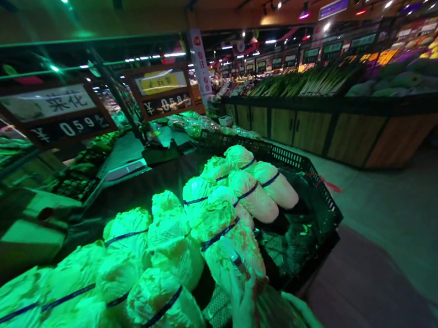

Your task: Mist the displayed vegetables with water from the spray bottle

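At the lower middle, my left hand [243,305] reaches up with its fingers closed around a small shiny piece with a dark band [237,261]; I cannot make out its kind. That piece lies against a napa cabbage [234,242] tied with a dark band. Right of that hand, a glossy dark-green bundle [281,319], which looks filmed in clear plastic, sits between both hands. My right hand [312,319] curves along its right side, partly cut off by the bottom edge. Several other banded napa cabbages [166,315] lie to the left and behind.
A black plastic crate rim [328,199] bounds the cabbages on the right, with a red tie [332,186] on it. Price signs [63,114] stand behind. Across the aisle floor [409,244] is a wooden vegetable stand [318,133]. Green light covers the left side.
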{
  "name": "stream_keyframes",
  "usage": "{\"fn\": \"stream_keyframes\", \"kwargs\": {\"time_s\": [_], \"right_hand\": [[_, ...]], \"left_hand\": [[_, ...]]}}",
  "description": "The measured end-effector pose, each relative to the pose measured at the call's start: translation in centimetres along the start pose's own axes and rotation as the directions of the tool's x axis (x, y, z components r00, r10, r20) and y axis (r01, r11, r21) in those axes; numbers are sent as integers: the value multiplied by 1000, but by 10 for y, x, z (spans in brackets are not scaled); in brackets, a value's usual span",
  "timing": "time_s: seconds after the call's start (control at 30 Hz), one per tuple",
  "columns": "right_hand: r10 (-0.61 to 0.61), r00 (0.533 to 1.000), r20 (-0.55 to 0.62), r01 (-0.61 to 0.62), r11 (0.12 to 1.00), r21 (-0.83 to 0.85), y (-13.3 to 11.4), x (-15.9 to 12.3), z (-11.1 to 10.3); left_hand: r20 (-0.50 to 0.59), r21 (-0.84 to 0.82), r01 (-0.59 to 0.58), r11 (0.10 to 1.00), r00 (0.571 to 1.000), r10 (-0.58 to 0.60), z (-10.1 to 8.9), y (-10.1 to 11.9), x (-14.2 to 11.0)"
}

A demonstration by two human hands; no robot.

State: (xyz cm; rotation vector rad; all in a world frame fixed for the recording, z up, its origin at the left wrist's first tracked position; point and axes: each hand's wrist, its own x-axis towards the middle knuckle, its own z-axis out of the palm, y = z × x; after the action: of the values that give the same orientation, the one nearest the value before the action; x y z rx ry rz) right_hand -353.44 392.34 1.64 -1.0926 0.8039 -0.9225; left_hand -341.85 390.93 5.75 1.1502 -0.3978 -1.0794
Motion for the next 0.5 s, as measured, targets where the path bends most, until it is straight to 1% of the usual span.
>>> {"fn": "stream_keyframes", "kwargs": {"time_s": [0.03,0.13,0.23,0.3,0.37,0.43,0.5], "right_hand": [[-71,997,-21,69,994,-90,-6,11,0],[-135,990,-25,131,982,-136,-20,42,-6],[-159,986,-48,151,978,-147,-30,56,-32],[-172,983,-69,159,975,-156,-36,54,-55],[-178,980,-89,162,973,-161,-41,44,-81],[-179,978,-109,160,973,-163,-48,26,-107],[-175,977,-125,154,974,-164,-54,2,-134]], "left_hand": [[13,2,0,1000,1000,0,9,-4,-1],[81,-26,21,999,997,-19,40,-18,-3],[175,-69,18,997,985,-6,71,-33,-5],[233,-85,9,996,972,11,90,-43,-7],[266,-86,12,996,964,11,107,-53,-9],[272,-74,36,997,962,-15,124,-63,-13],[265,-58,65,996,963,-47,142,-74,-18]]}}
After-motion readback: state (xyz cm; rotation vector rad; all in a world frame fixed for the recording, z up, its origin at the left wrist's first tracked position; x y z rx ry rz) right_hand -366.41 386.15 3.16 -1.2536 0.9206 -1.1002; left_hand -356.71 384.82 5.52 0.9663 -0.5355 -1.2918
